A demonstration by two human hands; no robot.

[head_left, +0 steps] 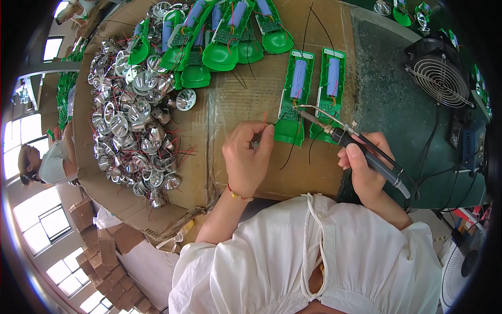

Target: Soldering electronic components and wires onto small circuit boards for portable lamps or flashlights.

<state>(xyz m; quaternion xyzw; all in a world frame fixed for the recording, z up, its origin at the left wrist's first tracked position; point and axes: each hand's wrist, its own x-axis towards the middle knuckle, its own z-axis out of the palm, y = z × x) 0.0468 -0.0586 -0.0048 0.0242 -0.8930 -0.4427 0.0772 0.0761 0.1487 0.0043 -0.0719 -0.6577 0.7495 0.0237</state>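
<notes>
My right hand (pixel 368 165) grips a soldering iron (pixel 380 170) with a thin bent metal tube running alongside. Its tip meets the circuit board of a green plastic housing (pixel 293 131) that holds a purple cylindrical battery (pixel 298 78). Just left of that housing, my left hand (pixel 246 154) pinches a thin wire; a red end (pixel 265 118) pokes up above the fingers. A second green housing (pixel 334 56) with a battery and board lies close on the right, partly covered by the iron. Black wires trail from both housings.
A large pile of silver reflector cups (pixel 138 112) with red wires covers the cardboard (pixel 235 99) at left. Several green housings (pixel 222 55) are heaped at the back. A fan with a round wire guard (pixel 439 78) stands right on the dark mat (pixel 376 68). Another person (pixel 49 159) sits far left.
</notes>
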